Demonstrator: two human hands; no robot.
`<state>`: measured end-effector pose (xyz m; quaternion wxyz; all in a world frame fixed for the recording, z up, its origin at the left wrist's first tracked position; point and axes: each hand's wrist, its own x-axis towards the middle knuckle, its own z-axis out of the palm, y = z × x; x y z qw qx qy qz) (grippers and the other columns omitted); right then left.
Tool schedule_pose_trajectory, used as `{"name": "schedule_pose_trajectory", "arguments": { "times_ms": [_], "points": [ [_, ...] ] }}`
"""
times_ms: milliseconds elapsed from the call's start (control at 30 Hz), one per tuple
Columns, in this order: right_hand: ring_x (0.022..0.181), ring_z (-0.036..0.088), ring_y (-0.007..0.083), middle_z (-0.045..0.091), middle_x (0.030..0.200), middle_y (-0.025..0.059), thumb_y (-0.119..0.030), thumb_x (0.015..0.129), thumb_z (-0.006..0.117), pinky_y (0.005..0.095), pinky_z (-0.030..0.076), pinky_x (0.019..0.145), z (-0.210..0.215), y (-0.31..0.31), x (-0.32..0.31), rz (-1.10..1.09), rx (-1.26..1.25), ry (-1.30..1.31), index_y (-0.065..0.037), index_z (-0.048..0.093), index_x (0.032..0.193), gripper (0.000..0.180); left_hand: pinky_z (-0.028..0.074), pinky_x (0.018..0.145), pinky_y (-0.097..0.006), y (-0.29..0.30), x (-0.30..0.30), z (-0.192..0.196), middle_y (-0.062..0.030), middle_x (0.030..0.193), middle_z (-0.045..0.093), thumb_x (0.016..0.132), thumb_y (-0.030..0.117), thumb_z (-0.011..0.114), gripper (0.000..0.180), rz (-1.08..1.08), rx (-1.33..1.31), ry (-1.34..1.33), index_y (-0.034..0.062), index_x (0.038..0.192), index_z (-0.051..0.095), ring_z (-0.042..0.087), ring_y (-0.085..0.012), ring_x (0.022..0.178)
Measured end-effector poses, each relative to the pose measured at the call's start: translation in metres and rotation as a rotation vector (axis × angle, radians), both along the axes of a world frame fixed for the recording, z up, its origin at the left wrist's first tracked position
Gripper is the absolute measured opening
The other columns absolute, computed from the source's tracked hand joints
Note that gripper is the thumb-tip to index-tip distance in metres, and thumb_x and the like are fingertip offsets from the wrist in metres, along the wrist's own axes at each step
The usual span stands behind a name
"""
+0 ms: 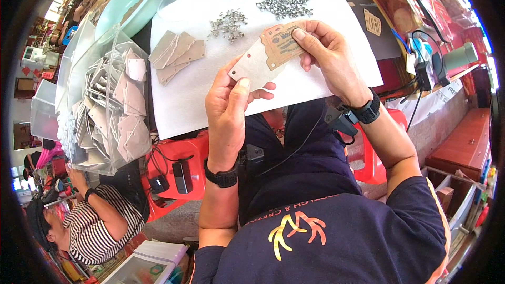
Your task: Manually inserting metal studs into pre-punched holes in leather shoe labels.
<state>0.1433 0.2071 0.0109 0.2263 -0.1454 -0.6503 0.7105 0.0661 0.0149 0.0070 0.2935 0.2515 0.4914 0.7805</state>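
Over the front part of a white sheet on the table (347,68), my left hand (229,102) grips a pale grey cardboard piece (255,66) with small punched holes, thumb on top. My right hand (331,52) pinches a brown printed cardboard piece (281,42) with a shaped edge between thumb and fingers. The two pieces overlap; whether they are joined I cannot tell. Beyond my left hand lies a fanned stack of grey cardboard pieces (178,52). Small shiny metal parts (228,24) lie in a loose heap behind the held cards.
A bigger heap of metal parts (286,0) spills from a plastic bag at the back. To the left stand a clear bin (108,142) full of cardboard pieces and a pale green basin (131,2). A person in stripes (105,226) sits lower left. Cables (415,87) hang at right.
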Motion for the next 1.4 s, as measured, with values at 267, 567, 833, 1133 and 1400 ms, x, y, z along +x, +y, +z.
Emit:
{"name": "schedule_pose_trajectory", "arguments": {
  "times_ms": [267,567,833,1133,1400],
  "points": [
    [0.059,0.052,0.0032,0.062,0.078,-0.0002,-0.02,0.097,0.06,0.0187,0.043,0.054,0.008,-0.002,0.001,-0.026,0.047,0.026,0.002,0.064,0.11,0.026,0.056,0.079,-0.036,0.0,-0.005,0.003,-0.0193,0.119,0.061,0.101,0.009,0.036,0.039,-0.051,0.041,-0.069,-0.0044,0.136,0.042,0.067,-0.0255,0.093],
    [0.06,0.051,0.0034,0.061,0.077,-0.0009,-0.021,0.095,0.063,0.0184,0.043,0.055,0.005,0.007,0.001,-0.081,0.064,0.03,0.001,0.065,0.106,0.025,0.056,0.076,-0.038,0.002,-0.004,0.004,-0.0202,0.113,0.063,0.1,0.017,0.034,0.044,-0.006,0.006,-0.044,-0.0066,0.136,0.043,0.066,-0.0272,0.089],
    [0.064,0.054,0.0031,0.063,0.08,-0.0014,-0.021,0.094,0.065,0.0182,0.044,0.057,0.009,0.001,0.002,-0.041,-0.016,0.022,-0.001,0.065,0.104,0.022,0.056,0.074,-0.036,0.003,-0.003,0.001,-0.0181,0.11,0.065,0.102,0.019,0.036,0.041,0.011,0.005,-0.066,-0.0054,0.134,0.045,0.066,-0.0255,0.088],
    [0.069,0.06,0.0058,0.069,0.088,0.003,-0.028,0.093,0.065,0.0196,0.049,0.059,0.004,-0.033,0.011,0.098,-0.333,-0.243,-0.005,0.065,0.097,0.024,0.057,0.085,-0.039,0.011,-0.002,-0.009,-0.0146,0.118,0.062,0.104,0.018,0.04,0.035,0.185,0.01,0.027,-0.0047,0.129,0.05,0.064,-0.0229,0.103],
    [0.061,0.055,0.0048,0.068,0.085,0.0017,-0.029,0.096,0.062,0.0188,0.046,0.055,0.008,-0.045,0.006,0.229,-0.367,-0.22,-0.004,0.067,0.098,0.026,0.05,0.094,-0.037,0.016,0.004,-0.008,-0.0136,0.12,0.061,0.105,0.019,0.04,0.035,0.194,0.074,-0.006,-0.0037,0.129,0.051,0.06,-0.0194,0.109]
  ]
}}
